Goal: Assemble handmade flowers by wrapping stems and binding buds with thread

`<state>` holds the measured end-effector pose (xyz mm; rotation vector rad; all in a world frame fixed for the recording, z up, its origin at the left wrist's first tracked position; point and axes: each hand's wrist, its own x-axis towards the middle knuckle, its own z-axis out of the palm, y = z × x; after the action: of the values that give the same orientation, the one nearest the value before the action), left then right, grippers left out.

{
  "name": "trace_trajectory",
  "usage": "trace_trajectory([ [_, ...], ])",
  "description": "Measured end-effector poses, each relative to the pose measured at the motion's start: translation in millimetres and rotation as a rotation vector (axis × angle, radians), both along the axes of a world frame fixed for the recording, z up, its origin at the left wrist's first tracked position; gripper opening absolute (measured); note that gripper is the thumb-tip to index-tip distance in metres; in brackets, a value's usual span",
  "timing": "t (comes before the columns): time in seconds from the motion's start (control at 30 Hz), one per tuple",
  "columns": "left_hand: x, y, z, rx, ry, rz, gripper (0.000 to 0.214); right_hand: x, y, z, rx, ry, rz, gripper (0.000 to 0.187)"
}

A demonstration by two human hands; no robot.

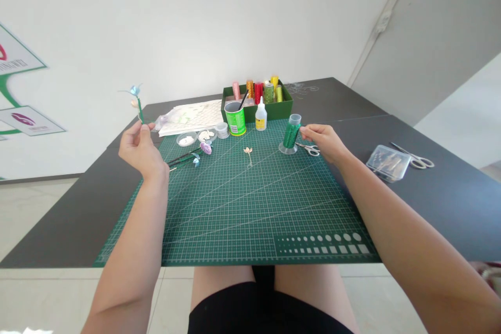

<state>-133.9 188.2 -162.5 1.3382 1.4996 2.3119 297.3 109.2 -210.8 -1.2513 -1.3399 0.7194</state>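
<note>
My left hand (141, 148), raised over the mat's left edge, pinches the green stem of a small artificial flower (135, 91). It has blue petals at the top and a peach bloom lower down. On the right, my right hand (323, 140) is closed, its fingertips against the side of a spool of green thread (290, 134). The spool stands upright on the green cutting mat (250, 203). Whether the fingertips also pinch a loose thread end is too small to tell. A loose peach flower (248, 151) lies mid-mat. Small scissors (311, 150) lie beside the spool.
Behind are a green box (279, 110) of thread spools, a green can (235, 121) and a glue bottle (261, 117). Shallow dishes (187, 139) and a purple flower (205, 148) are left. A clear plastic case (388, 163) and larger scissors (420, 160) lie right.
</note>
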Motion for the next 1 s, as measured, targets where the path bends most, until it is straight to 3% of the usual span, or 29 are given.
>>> trace_trajectory([
  [0.2,0,-2,3.1,0.009,-0.020,-0.010,0.016,-5,-8,17.1,0.003,0.000,0.077,0.045],
  [0.4,8,-10,5.8,-0.011,-0.009,-0.037,0.016,-27,0,54.3,0.042,0.064,0.143,0.045],
  [0.67,35,-23,7.3,0.010,0.016,-0.129,0.021,-39,22,118.1,0.247,0.097,-0.013,0.035],
  [0.87,55,-36,7.1,-0.032,0.023,-0.243,0.013,-10,-13,156.6,0.526,0.114,-0.213,0.031],
  [0.93,58,-39,7.7,-0.019,0.011,-0.259,0.013,11,-34,156.8,0.651,0.152,-0.221,0.035],
  [1.0,59,-41,8.8,-0.006,0.001,-0.258,0.013,35,-56,148.2,0.660,0.166,-0.156,0.037],
])
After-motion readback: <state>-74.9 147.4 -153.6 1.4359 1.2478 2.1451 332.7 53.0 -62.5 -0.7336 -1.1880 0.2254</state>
